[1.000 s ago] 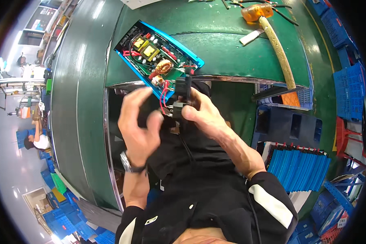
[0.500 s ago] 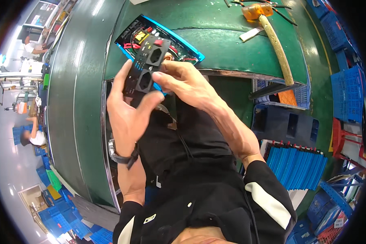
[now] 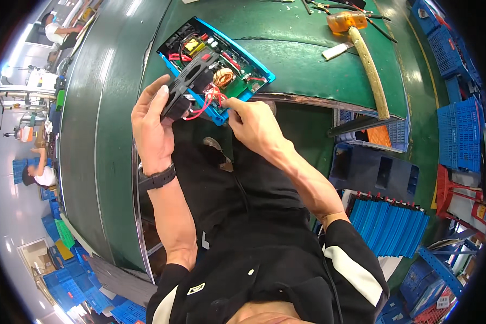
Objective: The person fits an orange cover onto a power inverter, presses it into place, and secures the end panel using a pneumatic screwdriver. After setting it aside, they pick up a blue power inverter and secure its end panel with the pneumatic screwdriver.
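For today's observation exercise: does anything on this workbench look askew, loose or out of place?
Yes. The blue case with the bare circuit board hangs over the green bench edge at an angle. Its black socket panel is off the case, held in the left hand, joined only by red wires near the right hand.

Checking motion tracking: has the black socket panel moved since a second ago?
Yes. The black socket panel in the left hand has gone from below the table edge up over the blue case.
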The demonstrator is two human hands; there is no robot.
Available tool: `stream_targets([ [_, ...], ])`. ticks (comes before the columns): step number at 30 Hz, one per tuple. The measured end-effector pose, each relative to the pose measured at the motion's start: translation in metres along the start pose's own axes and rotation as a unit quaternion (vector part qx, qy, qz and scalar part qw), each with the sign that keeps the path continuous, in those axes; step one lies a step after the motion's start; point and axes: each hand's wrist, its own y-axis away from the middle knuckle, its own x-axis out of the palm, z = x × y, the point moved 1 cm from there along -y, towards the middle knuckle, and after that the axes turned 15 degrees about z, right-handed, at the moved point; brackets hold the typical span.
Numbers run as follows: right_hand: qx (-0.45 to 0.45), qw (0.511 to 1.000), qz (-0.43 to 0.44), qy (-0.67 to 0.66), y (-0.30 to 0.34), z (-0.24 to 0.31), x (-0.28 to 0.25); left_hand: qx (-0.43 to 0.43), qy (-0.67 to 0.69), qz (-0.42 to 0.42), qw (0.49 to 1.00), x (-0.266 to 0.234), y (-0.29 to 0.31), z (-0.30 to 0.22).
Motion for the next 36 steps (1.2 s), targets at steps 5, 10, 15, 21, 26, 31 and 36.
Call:
stream_targets([
  [5, -0.029, 0.996, -0.075, -0.036, -0.005, -0.001, 0.009, 0.015, 0.061, -0.021, 0.998, 0.005, 0.015, -0.001],
  [10, -0.012, 0.998, -0.054, -0.018, -0.005, 0.007, 0.009, 0.022, 0.059, -0.032, 0.998, 0.008, 0.015, 0.002],
  [15, -0.027, 0.998, -0.045, 0.022, -0.012, 0.004, 0.005, 0.03, 0.071, -0.035, 0.996, 0.005, 0.009, 0.003],
  [21, -0.063, 0.996, -0.009, 0.066, -0.022, 0.005, -0.001, 0.029, 0.101, -0.053, 0.993, -0.008, 0.009, 0.002],
  [26, -0.034, 0.996, -0.025, 0.079, -0.018, 0.001, 0.001, 0.008, 0.1, -0.049, 0.994, -0.002, 0.009, 0.015],
  [31, -0.021, 0.996, -0.007, 0.085, -0.029, 0.009, -0.007, 0.011, 0.097, -0.044, 0.994, 0.002, 0.009, 0.01],
  [36, -0.004, 1.0, -0.005, 0.0, -0.033, 0.006, -0.005, 0.028, 0.106, -0.047, 0.993, 0.0, 0.003, 0.008],
])
